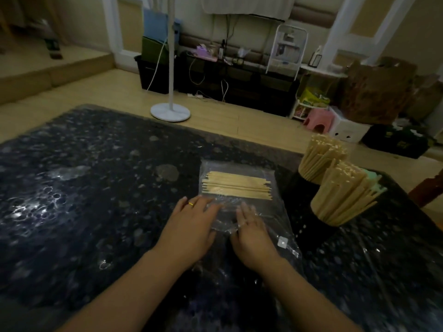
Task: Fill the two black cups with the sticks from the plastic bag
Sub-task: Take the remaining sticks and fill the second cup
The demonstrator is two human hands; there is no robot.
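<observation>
dim indoor light, muted colours | glare specks on glossy dark table [72, 188], strongest at left | wide-angle bend at edges | lower right corner smeared with blur | background soft, cups' [311, 188] black sides lost in shadow

Two black round cups [309, 226] at 3 o'clock: walls lost against the dark speckled stone tabletop [96, 200], rims covered by fanned pale wooden sticks [342, 195]. Mint-green object [376, 182] behind the nearer bundle, mostly occluded. Clear crinkled plastic bag [239, 168]: near end blurred, its opening unclear. Both forearms cropped at 6 o'clock. Tabletop runs off the left and bottom edges.
</observation>
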